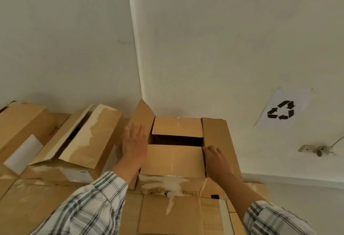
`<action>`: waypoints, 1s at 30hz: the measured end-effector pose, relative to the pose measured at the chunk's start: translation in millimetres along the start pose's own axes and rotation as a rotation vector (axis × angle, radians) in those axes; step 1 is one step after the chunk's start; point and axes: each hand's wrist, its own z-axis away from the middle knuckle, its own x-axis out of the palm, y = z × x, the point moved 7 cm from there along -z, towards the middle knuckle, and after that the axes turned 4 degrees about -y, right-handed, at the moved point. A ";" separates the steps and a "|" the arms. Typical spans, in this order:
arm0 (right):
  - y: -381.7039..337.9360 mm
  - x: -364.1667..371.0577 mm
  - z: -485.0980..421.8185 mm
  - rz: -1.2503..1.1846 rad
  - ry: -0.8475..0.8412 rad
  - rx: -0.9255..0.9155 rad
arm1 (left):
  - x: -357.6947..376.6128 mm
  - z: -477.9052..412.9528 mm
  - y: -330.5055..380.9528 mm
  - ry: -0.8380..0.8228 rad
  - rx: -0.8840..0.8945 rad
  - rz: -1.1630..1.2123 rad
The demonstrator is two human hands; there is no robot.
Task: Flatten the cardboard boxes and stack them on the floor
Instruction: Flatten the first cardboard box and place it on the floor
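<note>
Hands work at the top of a brown cardboard box (173,160) standing on a stack of other brown cartons in front of a white wall. Left hand (134,144) lies flat, fingers (137,132) spread apart, against the box's raised left flap (142,115). Right hand (216,158) rests on the right flap (216,130), fingers loosely together at the edge where it meets the near flap (a dark gap shows between near and far flaps). Beside it sits another open brown carton (91,138). Paper recycling sign (282,109) hangs on the wall.
</note>
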 end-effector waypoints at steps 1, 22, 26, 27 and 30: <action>-4.5 0.8 -8.8 -0.036 -0.032 0.007 | 10.7 1.1 1.2 -0.051 -0.002 0.071; -32.5 -35.9 11.7 -0.338 -0.657 0.112 | 38.1 0.5 -12.0 -0.956 0.195 0.926; -30.9 2.5 18.9 -0.246 -0.471 0.280 | 37.4 8.3 7.3 -0.777 0.319 0.526; -32.4 9.9 20.6 -0.233 -0.454 0.302 | 40.9 8.5 11.3 -0.735 0.317 0.463; -42.0 18.7 21.2 -0.169 -0.466 0.344 | 44.4 9.9 18.8 -0.638 0.344 0.316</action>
